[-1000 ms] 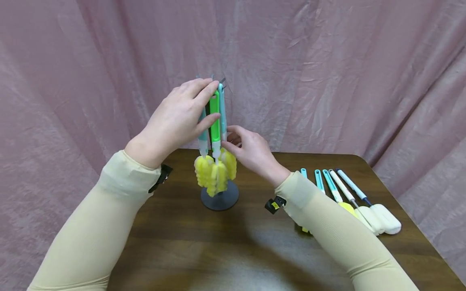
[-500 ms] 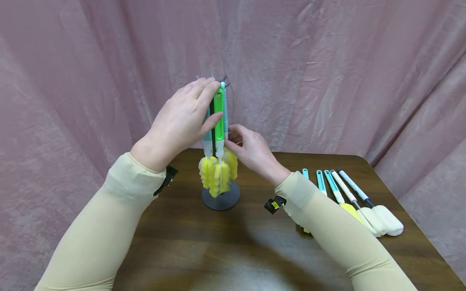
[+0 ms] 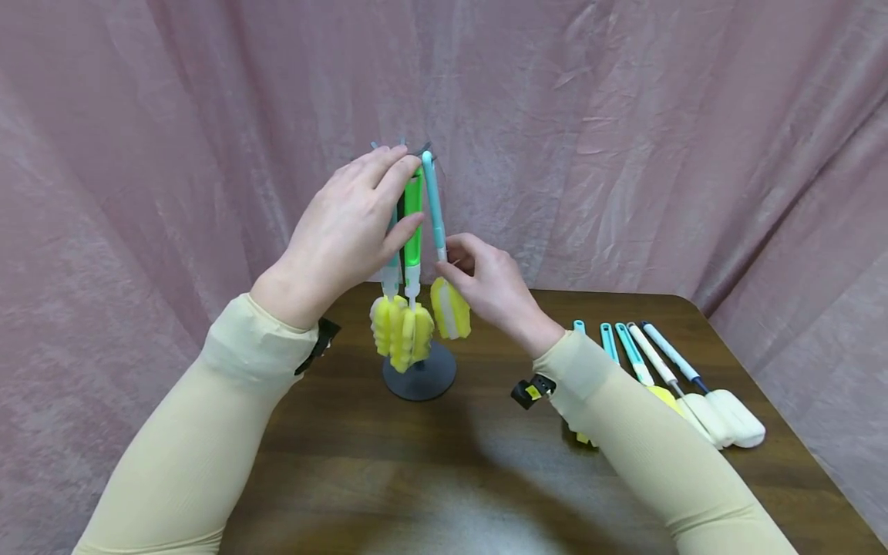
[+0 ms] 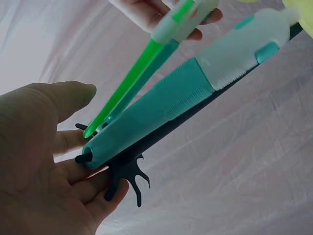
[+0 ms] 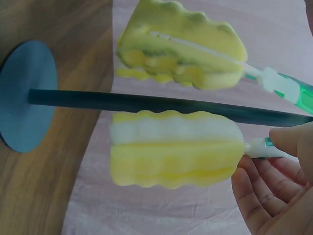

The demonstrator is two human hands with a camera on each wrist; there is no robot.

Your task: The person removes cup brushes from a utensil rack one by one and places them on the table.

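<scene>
A dark stand with a round base (image 3: 419, 378) and hooks at its top (image 4: 127, 176) carries hanging sponge brushes. My left hand (image 3: 388, 196) lies with straight fingers over the stand's top, its thumb against the green-handled brush (image 3: 413, 223); the left wrist view shows the hooks touching those relaxed fingers (image 4: 63, 127). My right hand (image 3: 451, 258) pinches the slim teal handle of a brush just above its yellow sponge (image 3: 451, 312). That brush is tilted, its sponge (image 5: 176, 154) swung out from the pole (image 5: 146, 103), its top end by the hooks.
Several more long-handled brushes (image 3: 659, 370) lie side by side at the right of the brown table (image 3: 416, 478), some with white sponge heads (image 3: 735, 416). A pink curtain (image 3: 624, 139) hangs close behind the stand.
My right hand has moved up and to the right, swinging the teal brush's sponge away from the other two sponges. The left hand has stayed at the top of the stand.
</scene>
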